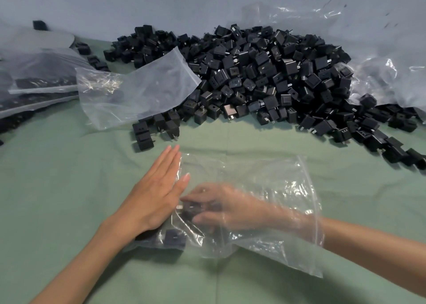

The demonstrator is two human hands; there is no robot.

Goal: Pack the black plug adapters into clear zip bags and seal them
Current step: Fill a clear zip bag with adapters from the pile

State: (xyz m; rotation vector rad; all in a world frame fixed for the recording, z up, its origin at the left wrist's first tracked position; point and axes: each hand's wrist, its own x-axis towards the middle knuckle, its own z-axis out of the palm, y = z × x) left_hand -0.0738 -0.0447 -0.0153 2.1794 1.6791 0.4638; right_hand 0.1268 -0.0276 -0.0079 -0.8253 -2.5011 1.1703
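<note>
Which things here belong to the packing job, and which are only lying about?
In the job: zip bag with right hand inside, gripping adapters; left hand flat against it; adapter pile; spare empty bag; filled bags.
Lying about: crumpled plastic sheet; grey disc.

Soft, fairly bright light fell evenly on the green tabletop (pixel 69 188), leaving only faint shadows beside the forearms. White glare streaked the crumpled plastic sheet (pixel 380 73) and the zip bag (pixel 276 183). Inside the bag, the right grip (pixel 227 208) and the plug adapters (pixel 192 209) it held were motion-blurred. Wide-angle distortion bent the edges of the view.
</note>
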